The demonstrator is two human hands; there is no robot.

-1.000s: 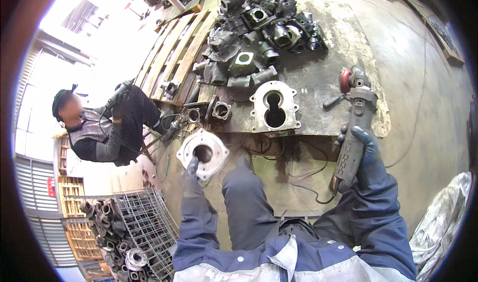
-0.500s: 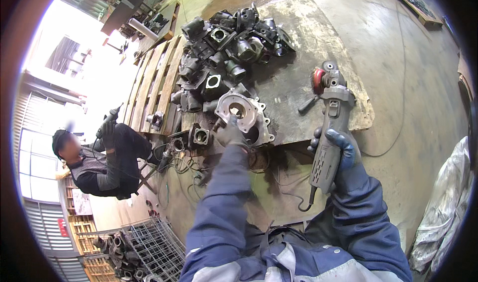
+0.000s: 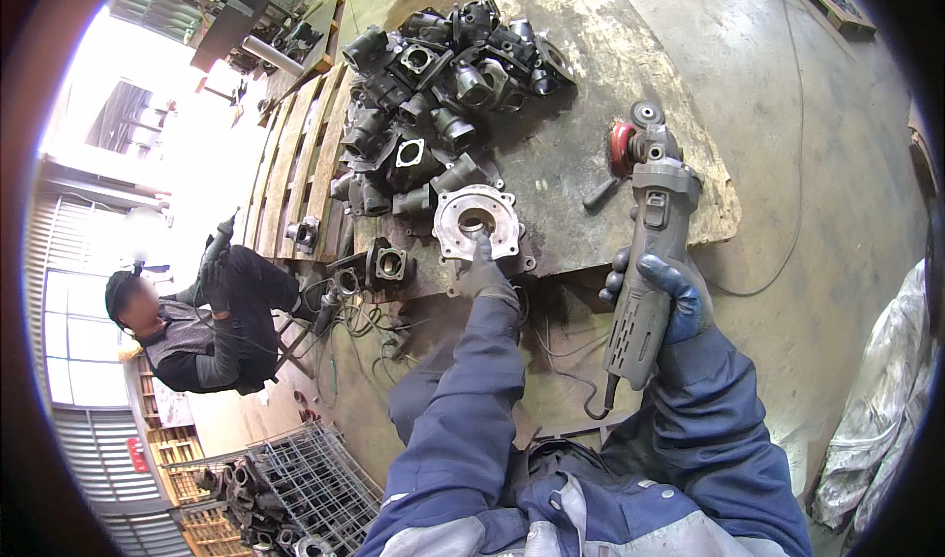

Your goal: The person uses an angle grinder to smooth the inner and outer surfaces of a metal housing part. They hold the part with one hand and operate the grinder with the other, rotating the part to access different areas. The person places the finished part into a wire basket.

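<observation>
My gloved right hand [image 3: 679,299] is wrapped round the grey body of an angle grinder [image 3: 654,252]. The grinder points away from me, with its red-edged disc head [image 3: 622,149] over the table and its side handle sticking out to the left. At the near edge of the table, my gloved left hand [image 3: 484,279] grips a flanged metal casting [image 3: 451,224] by its lower rim, fingers reaching into the round bore. The casting's pale, bare-metal flange faces me. Part of its body is hidden behind the flange and the hand.
Dark castings [image 3: 453,129] are heaped on the worn wooden tabletop [image 3: 630,55], behind and left of my left hand. A seated person [image 3: 212,321] holds a power tool at left. A pallet [image 3: 300,163], a wire cage [image 3: 320,478], a trailing cable [image 3: 591,400] and a grey sheet [image 3: 876,419] surround the table.
The casting in my left hand has turned, so its flange now faces me squarely and covers more of its body. My left hand moved slightly right; the grinder stays in my right hand.
</observation>
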